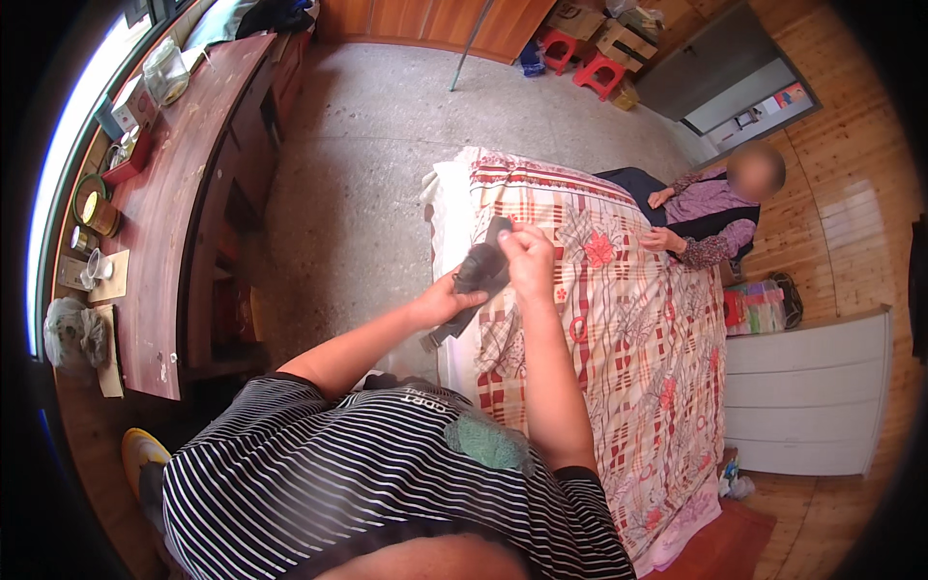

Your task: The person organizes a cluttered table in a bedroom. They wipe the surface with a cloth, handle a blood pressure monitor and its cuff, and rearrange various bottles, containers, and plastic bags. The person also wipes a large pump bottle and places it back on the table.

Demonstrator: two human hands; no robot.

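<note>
My left hand (444, 299) grips a dark, folded strap-like item (475, 270), with a bundled part above the thumb and a flat end hanging down to the left. My right hand (529, 259) pinches the upper end of the same dark item between thumb and fingers. Its exact kind cannot be told. Both hands are in front of my body, above the near left side of a bed with a patterned red and cream cover (616, 326).
A person (714, 210) sits at the bed's far right edge. Along the left runs a wooden desk (181, 145) with jars, tins and a plastic bag (69, 333). Red stools (598, 72) and cardboard boxes (627, 43) stand at the back. A white chest of drawers (805, 391) is at the right.
</note>
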